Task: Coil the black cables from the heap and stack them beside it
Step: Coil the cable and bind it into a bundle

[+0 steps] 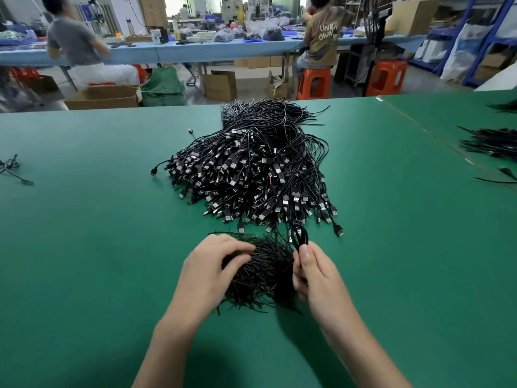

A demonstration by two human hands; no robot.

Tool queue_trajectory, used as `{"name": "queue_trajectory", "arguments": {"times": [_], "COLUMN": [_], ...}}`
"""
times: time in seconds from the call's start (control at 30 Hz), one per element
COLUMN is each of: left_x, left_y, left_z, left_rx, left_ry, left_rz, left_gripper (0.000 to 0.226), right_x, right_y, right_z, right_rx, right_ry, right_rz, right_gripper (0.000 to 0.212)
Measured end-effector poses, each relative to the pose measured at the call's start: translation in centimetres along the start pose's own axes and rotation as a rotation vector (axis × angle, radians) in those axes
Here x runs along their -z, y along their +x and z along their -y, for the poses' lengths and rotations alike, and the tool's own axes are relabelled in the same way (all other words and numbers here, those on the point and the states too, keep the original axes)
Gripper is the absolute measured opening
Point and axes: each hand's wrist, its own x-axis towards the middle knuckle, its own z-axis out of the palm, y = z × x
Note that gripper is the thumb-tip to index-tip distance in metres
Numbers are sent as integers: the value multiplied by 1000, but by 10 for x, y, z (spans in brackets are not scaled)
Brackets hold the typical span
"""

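Note:
A big heap of black USB cables (251, 169) lies in the middle of the green table (84, 233), plugs fanned toward me. Just in front of it sits a smaller pile of thin black twist ties (265, 273). My right hand (316, 273) pinches a small coiled black cable (299, 236) between thumb and fingers, the loop sticking up above the thumb. My left hand (212, 264) rests on the left side of the tie pile with curled fingertips touching the ties; whether it pinches one is hidden.
A loose cable (14, 169) lies at the table's left edge. More black bundles (492, 144) lie at the far right. Beyond the table are cardboard boxes, orange stools (313, 82) and seated people at a blue bench.

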Motion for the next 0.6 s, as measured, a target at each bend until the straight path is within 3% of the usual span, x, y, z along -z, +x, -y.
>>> {"name": "queue_trajectory", "arguments": {"times": [0.1, 0.47, 0.6], "left_x": [2, 6, 8], "left_y": [-4, 4, 1], "left_z": [4, -7, -19], "left_rx": [-42, -112, -188], "left_ry": [167, 280, 219], "left_rz": [73, 83, -68], "left_gripper": [11, 3, 6], "right_x": [-3, -6, -6], "right_y": [0, 2, 3], "right_z": [-2, -12, -14], "right_rx": [8, -25, 20], "right_ry": [-70, -118, -227], "right_rz": [-31, -36, -69], "right_gripper": [35, 37, 37]}}
